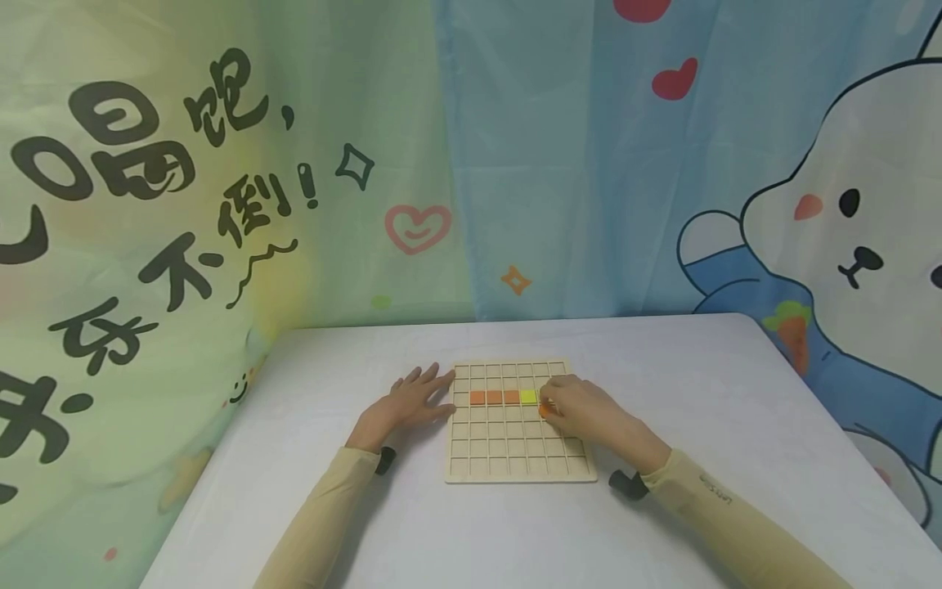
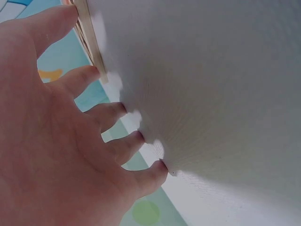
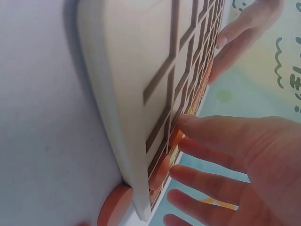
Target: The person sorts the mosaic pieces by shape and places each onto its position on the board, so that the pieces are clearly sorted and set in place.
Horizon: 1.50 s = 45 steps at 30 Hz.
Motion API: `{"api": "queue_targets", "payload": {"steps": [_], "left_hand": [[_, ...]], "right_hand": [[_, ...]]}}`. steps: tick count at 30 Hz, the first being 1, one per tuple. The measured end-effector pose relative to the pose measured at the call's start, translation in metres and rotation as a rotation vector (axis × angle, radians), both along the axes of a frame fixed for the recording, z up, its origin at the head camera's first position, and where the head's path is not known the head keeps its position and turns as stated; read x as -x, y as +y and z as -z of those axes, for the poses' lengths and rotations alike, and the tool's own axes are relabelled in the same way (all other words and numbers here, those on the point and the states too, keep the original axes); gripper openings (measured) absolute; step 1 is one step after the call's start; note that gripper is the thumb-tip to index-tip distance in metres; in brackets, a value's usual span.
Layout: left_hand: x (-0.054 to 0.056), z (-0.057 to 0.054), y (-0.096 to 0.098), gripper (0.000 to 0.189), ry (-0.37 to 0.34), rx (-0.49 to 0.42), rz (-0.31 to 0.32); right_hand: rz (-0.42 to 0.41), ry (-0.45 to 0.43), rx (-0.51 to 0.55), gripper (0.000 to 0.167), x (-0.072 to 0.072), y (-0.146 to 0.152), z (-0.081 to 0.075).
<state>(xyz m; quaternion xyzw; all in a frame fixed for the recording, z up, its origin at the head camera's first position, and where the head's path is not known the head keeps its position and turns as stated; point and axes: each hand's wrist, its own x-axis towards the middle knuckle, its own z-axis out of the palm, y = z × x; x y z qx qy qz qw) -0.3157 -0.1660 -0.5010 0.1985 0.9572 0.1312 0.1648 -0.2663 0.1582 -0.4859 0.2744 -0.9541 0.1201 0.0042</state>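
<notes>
A pale wooden grid board (image 1: 508,448) lies on the table. In one row near its far side sit three orange tiles (image 1: 495,397) and a yellow tile (image 1: 528,397). My left hand (image 1: 412,401) is spread flat at the board's left edge, thumb and index fingertips touching the rim in the left wrist view. Over the board's right part, my right hand (image 1: 589,409) pinches an orange tile (image 3: 176,137) between thumb and index finger, the other fingers loosely extended. Close by, another orange tile (image 3: 161,172) rests on the board near its edge, covered by the hand in the head view.
Beside the board, a reddish-orange piece (image 3: 114,205) leans at the rim on the table side, with another partly cut off below. The white table (image 1: 353,352) extends around the board. A printed curtain (image 1: 530,164) hangs behind the far edge.
</notes>
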Motion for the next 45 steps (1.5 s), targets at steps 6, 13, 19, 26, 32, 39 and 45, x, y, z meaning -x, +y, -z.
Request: {"api": "queue_targets", "payload": {"steps": [6, 13, 19, 26, 32, 39, 45], "left_hand": [[0.0, -0.001, 0.0, 0.071, 0.003, -0.004, -0.001], [-0.001, -0.001, 0.0, 0.072, 0.003, -0.004, -0.002], [-0.003, -0.001, 0.0, 0.07, 0.007, -0.01, -0.004], [-0.003, -0.003, 0.0, 0.07, 0.006, -0.007, -0.001], [-0.003, -0.001, 0.0, 0.07, 0.008, -0.014, 0.009], [-0.002, -0.001, 0.0, 0.07, 0.003, -0.013, 0.01], [-0.003, -0.002, 0.0, 0.07, -0.001, -0.016, 0.004]], "right_hand": [[0.017, -0.005, -0.006, 0.008, 0.001, 0.002, 0.001], [0.02, -0.011, 0.01, 0.008, -0.001, 0.007, 0.0], [0.063, -0.051, 0.006, 0.009, -0.006, 0.013, -0.003], [0.143, -0.082, 0.008, 0.031, -0.009, 0.027, 0.0], [0.19, -0.133, -0.008, 0.051, -0.013, 0.041, -0.001], [0.18, -0.133, 0.006, 0.05, -0.019, 0.054, -0.003], [0.179, -0.158, -0.002, 0.043, -0.024, 0.058, -0.005]]}}
